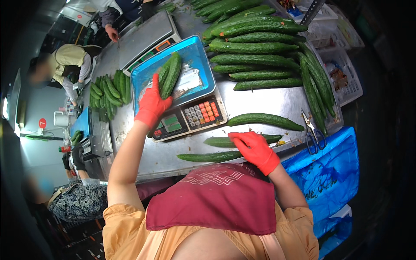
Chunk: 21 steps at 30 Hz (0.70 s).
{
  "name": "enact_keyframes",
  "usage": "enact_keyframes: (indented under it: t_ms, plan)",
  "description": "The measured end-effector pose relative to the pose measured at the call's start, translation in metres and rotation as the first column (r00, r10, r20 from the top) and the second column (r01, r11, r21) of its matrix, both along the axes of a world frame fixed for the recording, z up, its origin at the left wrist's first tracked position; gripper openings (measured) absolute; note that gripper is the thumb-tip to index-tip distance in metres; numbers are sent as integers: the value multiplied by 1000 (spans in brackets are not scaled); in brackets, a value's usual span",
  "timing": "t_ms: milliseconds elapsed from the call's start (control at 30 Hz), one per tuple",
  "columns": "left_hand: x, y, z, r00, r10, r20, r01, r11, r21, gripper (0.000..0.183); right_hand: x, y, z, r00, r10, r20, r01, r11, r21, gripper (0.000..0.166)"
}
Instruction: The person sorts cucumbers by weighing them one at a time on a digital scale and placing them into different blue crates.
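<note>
My left hand point(152, 103), in a red glove, lies at the near end of two cucumbers point(172, 74) on the blue tray point(204, 70) of a digital scale point(191, 120); whether it grips them I cannot tell. Another cucumber's end shows below that hand, beside the scale. My right hand point(255, 150), also red-gloved, is over a cucumber point(217, 142) on the steel table; its grip is unclear. One cucumber point(265, 121) lies beyond it, another point(208, 157) nearer my apron. Scissors point(312, 135) with dark handles rest at the table's right edge.
Cucumbers point(256, 47) are piled at the back right, with more point(110, 91) at the left. A second scale point(146, 39) stands behind mine. A blue-lined bin point(338, 162) and white plastic baskets point(349, 78) are at the right. Several co-workers stand at the left and back.
</note>
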<state>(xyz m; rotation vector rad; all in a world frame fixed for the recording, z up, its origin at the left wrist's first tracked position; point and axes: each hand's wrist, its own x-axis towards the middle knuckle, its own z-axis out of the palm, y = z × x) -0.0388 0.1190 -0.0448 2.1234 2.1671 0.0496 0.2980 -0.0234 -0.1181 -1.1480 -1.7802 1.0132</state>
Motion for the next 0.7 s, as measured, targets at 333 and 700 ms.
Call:
enact_keyframes:
  t_ms: [333, 700]
  plan:
    - [46, -91, 54, 959, -227, 170, 197, 964, 178, 100, -55, 50, 50, 657, -215, -723, -253, 840, -480, 48]
    - [31, -147, 26, 894, -448, 5, 423, 847, 321, 98, -61, 26, 68, 702, -361, -614, -45, 838, -544, 26]
